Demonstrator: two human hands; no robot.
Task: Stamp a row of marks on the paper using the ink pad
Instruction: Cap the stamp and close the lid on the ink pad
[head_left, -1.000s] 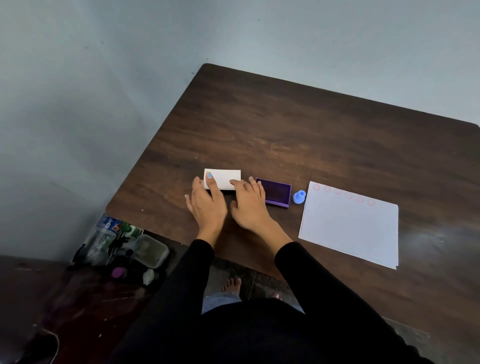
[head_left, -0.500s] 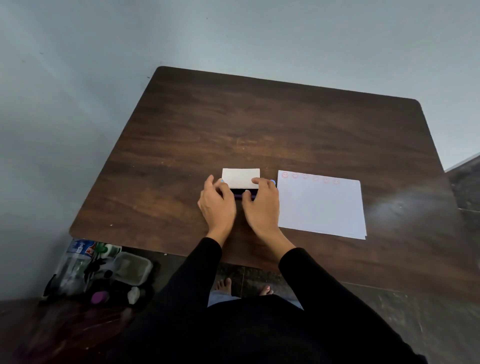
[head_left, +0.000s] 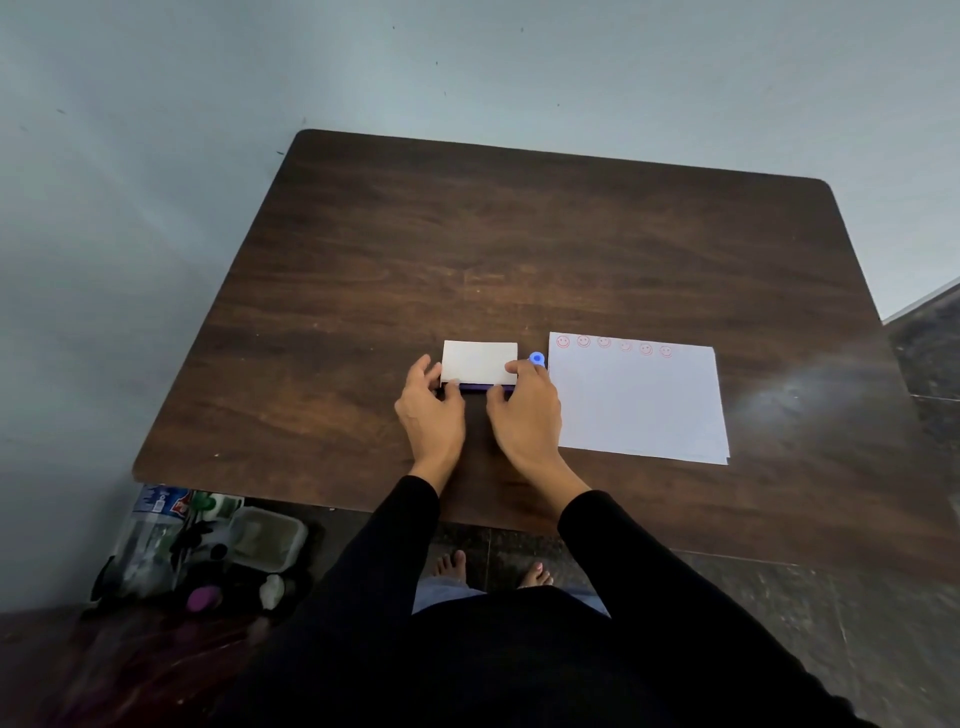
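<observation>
Left hand (head_left: 430, 410) and right hand (head_left: 524, 410) side by side, palms down, fingers curled forward; black sleeves.

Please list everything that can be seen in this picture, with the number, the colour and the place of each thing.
table: one, dark brown wood, against the grey wall.
paper: one white sheet or thin stack, on the table's right part.
stamped marks: six, red smiley faces, in a row along the paper's far edge.
ink pad: one, purple, under a white lid, left of the paper.
stamp: one, blue, between lid and paper.
clutter: bottle and containers, mixed colours, on the floor at left.
left hand: on the lid's left end.
right hand: on the lid's right end.
</observation>
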